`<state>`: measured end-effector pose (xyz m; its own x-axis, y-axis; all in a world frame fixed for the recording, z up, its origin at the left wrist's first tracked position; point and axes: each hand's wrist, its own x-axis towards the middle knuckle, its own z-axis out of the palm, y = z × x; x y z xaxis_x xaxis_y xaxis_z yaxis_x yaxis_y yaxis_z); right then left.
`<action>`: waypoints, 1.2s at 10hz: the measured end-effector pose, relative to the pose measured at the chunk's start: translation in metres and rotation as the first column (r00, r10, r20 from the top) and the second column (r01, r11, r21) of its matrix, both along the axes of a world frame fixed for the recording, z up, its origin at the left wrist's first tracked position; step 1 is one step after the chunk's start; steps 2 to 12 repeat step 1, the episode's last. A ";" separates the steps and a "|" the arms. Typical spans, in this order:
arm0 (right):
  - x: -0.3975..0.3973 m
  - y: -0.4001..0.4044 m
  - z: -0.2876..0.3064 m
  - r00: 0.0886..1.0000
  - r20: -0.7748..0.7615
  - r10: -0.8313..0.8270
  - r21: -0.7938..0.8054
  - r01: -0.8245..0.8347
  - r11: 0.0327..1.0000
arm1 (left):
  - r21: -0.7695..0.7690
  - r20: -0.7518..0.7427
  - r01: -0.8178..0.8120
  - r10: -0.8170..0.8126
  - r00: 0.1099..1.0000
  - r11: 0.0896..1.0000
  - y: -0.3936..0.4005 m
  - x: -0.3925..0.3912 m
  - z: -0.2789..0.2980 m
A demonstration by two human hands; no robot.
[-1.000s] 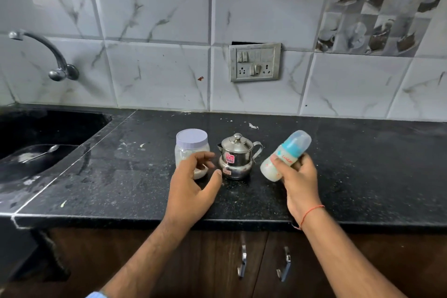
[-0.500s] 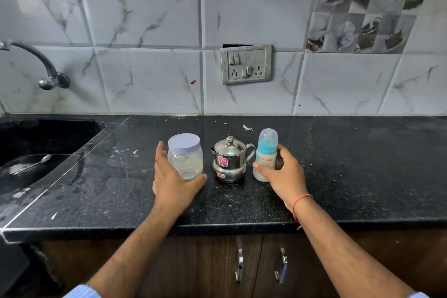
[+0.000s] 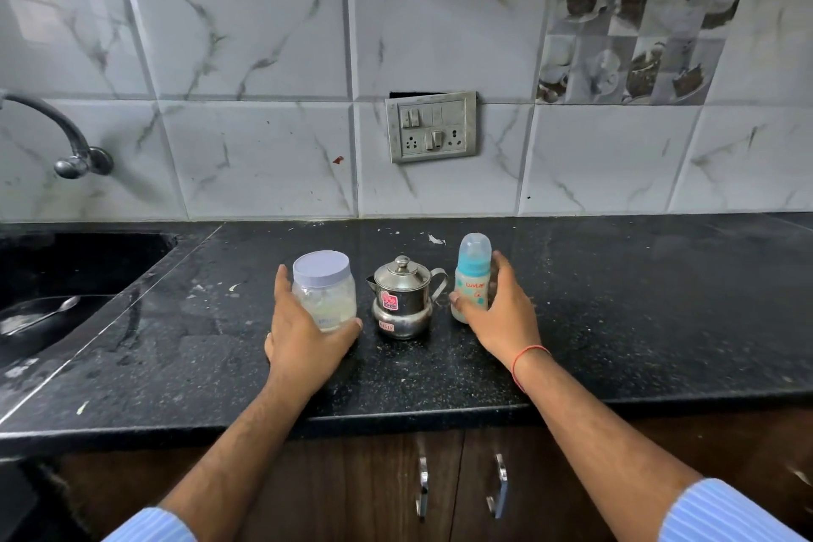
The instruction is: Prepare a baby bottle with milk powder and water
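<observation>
A baby bottle (image 3: 473,268) with a blue collar, a clear cap and white contents at its bottom stands upright on the black counter (image 3: 638,299). My right hand (image 3: 501,321) wraps it, thumb on its left and fingers behind its right side. To its left is a small lidded steel pot (image 3: 400,299) with a spout and handle. Further left stands a clear plastic jar (image 3: 323,277) with a pale lilac lid and whitish contents. My left hand (image 3: 303,339) grips the jar low down, fingers on its left and thumb at its right base.
A black sink (image 3: 66,268) with a spoon (image 3: 44,312) in it lies at the left, under a wall tap (image 3: 66,136). A switch and socket panel (image 3: 432,126) sits on the tiled wall behind. Cabinet doors with metal handles (image 3: 422,493) are below the counter edge.
My right hand has brought the tilted, lifted bottle down and stood it upright on the counter. My left hand has reached the jar and closed round it.
</observation>
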<state>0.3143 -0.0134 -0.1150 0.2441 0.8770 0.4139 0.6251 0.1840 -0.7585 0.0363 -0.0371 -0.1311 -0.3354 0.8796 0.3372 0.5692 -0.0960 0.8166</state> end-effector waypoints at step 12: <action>-0.011 -0.008 0.002 0.974 0.174 -0.145 0.232 0.103 0.967 | 0.124 -0.186 -0.022 0.045 0.981 0.992 -0.013 0.015 0.001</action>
